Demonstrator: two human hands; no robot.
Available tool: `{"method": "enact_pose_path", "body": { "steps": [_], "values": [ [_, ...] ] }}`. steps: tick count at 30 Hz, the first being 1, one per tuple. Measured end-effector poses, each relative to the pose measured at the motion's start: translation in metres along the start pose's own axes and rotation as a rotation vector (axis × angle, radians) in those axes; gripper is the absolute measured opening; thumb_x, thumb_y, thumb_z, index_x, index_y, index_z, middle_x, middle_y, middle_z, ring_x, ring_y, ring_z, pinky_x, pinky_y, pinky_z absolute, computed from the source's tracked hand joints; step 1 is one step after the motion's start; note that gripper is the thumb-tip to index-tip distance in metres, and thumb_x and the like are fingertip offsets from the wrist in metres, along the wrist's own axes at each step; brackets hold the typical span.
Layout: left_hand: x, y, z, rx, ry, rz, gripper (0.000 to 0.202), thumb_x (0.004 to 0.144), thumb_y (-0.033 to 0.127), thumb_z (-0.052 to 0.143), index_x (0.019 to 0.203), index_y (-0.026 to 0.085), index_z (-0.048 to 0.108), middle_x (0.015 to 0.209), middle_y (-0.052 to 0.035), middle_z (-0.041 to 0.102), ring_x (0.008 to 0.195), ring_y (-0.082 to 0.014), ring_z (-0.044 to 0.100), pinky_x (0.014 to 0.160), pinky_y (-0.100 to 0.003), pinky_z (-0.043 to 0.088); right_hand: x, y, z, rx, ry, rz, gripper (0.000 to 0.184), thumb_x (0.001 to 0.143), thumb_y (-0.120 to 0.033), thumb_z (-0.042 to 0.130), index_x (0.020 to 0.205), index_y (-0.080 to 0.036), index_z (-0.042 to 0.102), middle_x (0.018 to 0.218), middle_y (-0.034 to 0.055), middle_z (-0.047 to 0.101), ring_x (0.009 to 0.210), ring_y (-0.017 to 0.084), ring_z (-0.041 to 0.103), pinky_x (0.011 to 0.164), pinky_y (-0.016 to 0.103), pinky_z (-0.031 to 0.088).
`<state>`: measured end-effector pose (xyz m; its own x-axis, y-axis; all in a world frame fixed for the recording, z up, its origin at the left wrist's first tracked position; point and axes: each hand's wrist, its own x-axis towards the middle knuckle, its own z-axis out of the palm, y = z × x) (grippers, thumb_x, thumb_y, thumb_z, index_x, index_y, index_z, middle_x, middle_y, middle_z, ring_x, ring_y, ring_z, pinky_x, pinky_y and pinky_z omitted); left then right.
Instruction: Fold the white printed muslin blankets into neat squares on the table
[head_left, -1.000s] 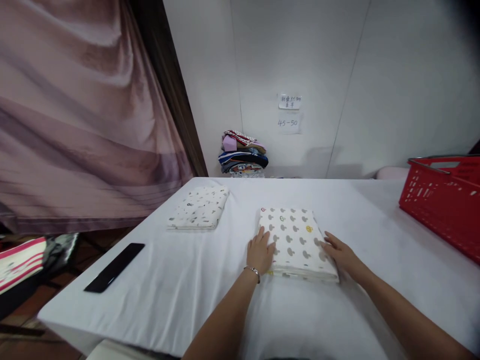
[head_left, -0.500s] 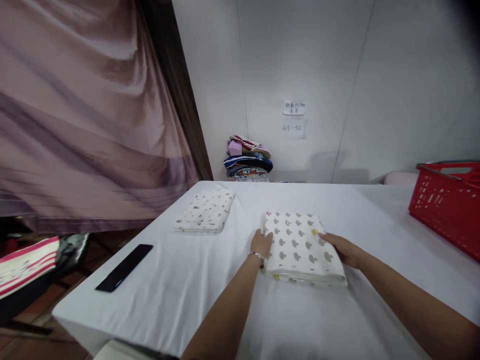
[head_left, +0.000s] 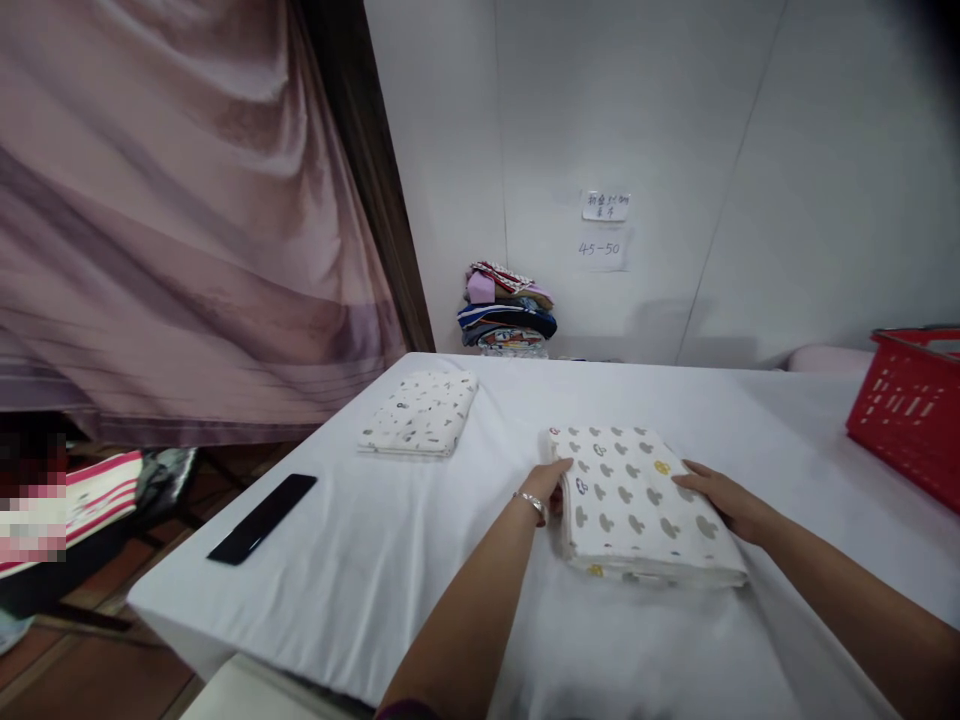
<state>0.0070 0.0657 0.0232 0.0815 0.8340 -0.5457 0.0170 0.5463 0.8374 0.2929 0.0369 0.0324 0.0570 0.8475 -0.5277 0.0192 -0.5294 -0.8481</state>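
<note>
A folded white cloth (head_left: 626,500) with grey mushroom-like prints and a few yellow ones sits in front of me, between both hands. My left hand (head_left: 550,484) grips its left edge, thumb on top and fingers partly hidden at the side and below. At the right edge, my right hand (head_left: 724,498) holds the cloth with its thumb over the top; its other fingers are mostly hidden. Whether the cloth is slightly raised off the table, I cannot tell. Farther back on the left lies a second folded white cloth (head_left: 421,412) with small dark prints, untouched.
The white-covered table (head_left: 337,590) carries a flat black phone-like slab (head_left: 262,518) near its left edge. A red plastic basket (head_left: 911,415) stands at the right. Behind the table rises a pile of folded fabrics (head_left: 508,310) against the wall. A pink curtain (head_left: 187,220) hangs at left.
The mushroom-print cloth has moved right and slightly nearer, along with both hands. My left thumb now rests on its top at the left edge. The view has also shifted a little.
</note>
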Motion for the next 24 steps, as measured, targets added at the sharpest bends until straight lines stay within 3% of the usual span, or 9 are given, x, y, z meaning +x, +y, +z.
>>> {"method": "enact_pose_path", "body": {
  "steps": [4, 8, 14, 18, 21, 24],
  "values": [
    [-0.008, 0.001, 0.000, -0.064, -0.053, -0.041, 0.031, 0.079, 0.041, 0.054, 0.077, 0.011, 0.059, 0.068, -0.0064, 0.062, 0.055, -0.0126, 0.056, 0.055, -0.026, 0.049, 0.003, -0.004, -0.003, -0.048, 0.003, -0.026, 0.091, 0.066, -0.037, 0.070, 0.142, -0.023, 0.021, 0.115, 0.0132, 0.060, 0.087, 0.026, 0.064, 0.072, 0.037, 0.054],
    [-0.017, 0.002, 0.009, -0.091, -0.062, 0.002, 0.025, 0.077, 0.037, 0.058, 0.080, 0.013, 0.060, 0.074, -0.0062, 0.064, 0.060, -0.0133, 0.057, 0.057, -0.026, 0.048, 0.007, -0.018, -0.010, -0.180, 0.012, -0.057, 0.091, 0.067, -0.039, 0.069, 0.142, -0.025, 0.020, 0.102, 0.0111, 0.065, 0.080, 0.026, 0.065, 0.069, 0.038, 0.053],
    [-0.041, 0.000, 0.035, 0.322, 0.153, 0.413, 0.029, 0.068, 0.046, 0.065, 0.075, 0.018, 0.061, 0.083, -0.0053, 0.067, 0.077, -0.0197, 0.059, 0.066, -0.027, 0.044, 0.006, -0.047, -0.014, -0.700, 0.223, -0.381, 0.071, 0.069, -0.032, 0.065, 0.135, -0.024, 0.041, 0.097, 0.0076, 0.064, 0.080, 0.025, 0.062, 0.075, 0.037, 0.048],
    [-0.058, -0.003, 0.052, 0.417, 0.164, 0.556, 0.028, 0.071, 0.046, 0.061, 0.074, 0.018, 0.057, 0.076, -0.0034, 0.064, 0.070, -0.0164, 0.057, 0.060, -0.025, 0.039, -0.027, -0.049, 0.013, -1.151, 0.372, -0.612, 0.065, 0.077, -0.028, 0.052, 0.139, -0.024, 0.034, 0.094, 0.0078, 0.066, 0.086, 0.026, 0.060, 0.078, 0.037, 0.044],
    [-0.066, -0.009, 0.063, 0.400, 0.175, 0.601, 0.032, 0.072, 0.049, 0.058, 0.066, 0.018, 0.050, 0.063, -0.0008, 0.056, 0.060, -0.0142, 0.051, 0.054, -0.024, 0.036, -0.061, -0.042, 0.043, -1.327, 0.293, -0.736, 0.064, 0.080, -0.020, 0.043, 0.142, -0.024, 0.025, 0.100, 0.0069, 0.066, 0.090, 0.023, 0.061, 0.077, 0.032, 0.043],
    [-0.068, -0.016, 0.069, 0.240, 0.091, 0.602, 0.035, 0.070, 0.051, 0.057, 0.063, 0.019, 0.045, 0.057, 0.0023, 0.049, 0.054, -0.0123, 0.047, 0.050, -0.022, 0.036, -0.089, -0.037, 0.066, -1.351, 0.234, -0.800, 0.062, 0.084, -0.027, 0.041, 0.142, -0.023, 0.023, 0.103, 0.0080, 0.066, 0.088, 0.024, 0.062, 0.073, 0.030, 0.043]
  ]
}}
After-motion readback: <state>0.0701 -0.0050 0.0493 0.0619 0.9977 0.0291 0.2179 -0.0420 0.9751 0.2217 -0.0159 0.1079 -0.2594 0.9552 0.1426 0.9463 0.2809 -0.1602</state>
